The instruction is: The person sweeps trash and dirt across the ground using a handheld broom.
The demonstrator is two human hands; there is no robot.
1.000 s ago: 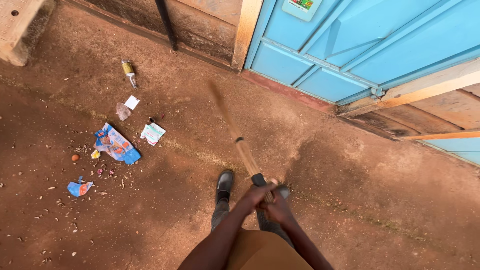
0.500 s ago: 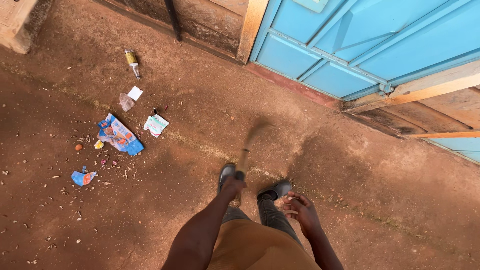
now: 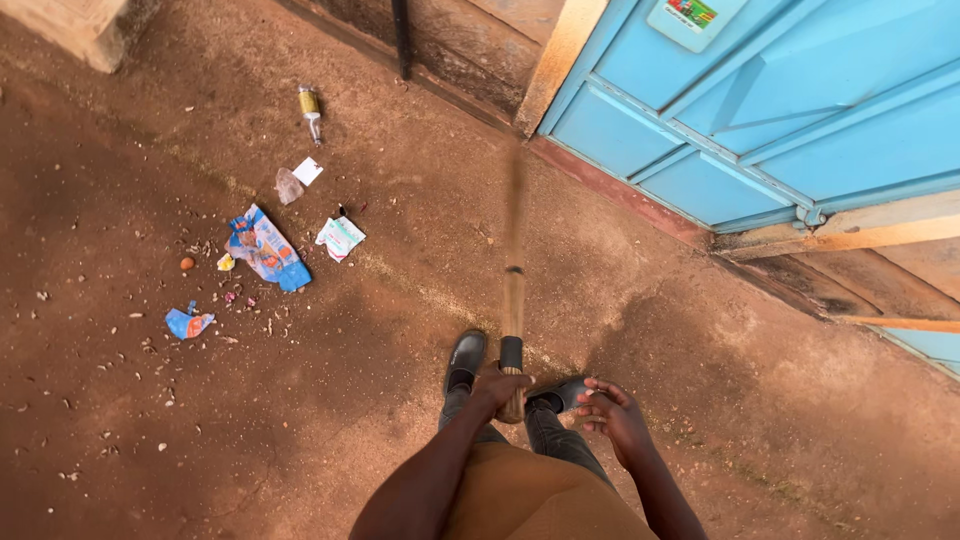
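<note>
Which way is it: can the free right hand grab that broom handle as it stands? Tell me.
Probably yes. The right hand is open and empty, close beside the broom handle that the left hand grips, and nothing lies between them.

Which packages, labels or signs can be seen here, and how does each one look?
Blue wrapper: flat on the ground, left, crumpled, blue with orange.
White packet: beside it, small, white-green.
Bottle: lying near the wall, yellow label.
Sticker: on the blue door, rectangular, colourful.

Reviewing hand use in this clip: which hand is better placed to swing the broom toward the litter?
Left. The left hand grips the broom handle, litter lies leftward; the right hand is open, off it.
</note>
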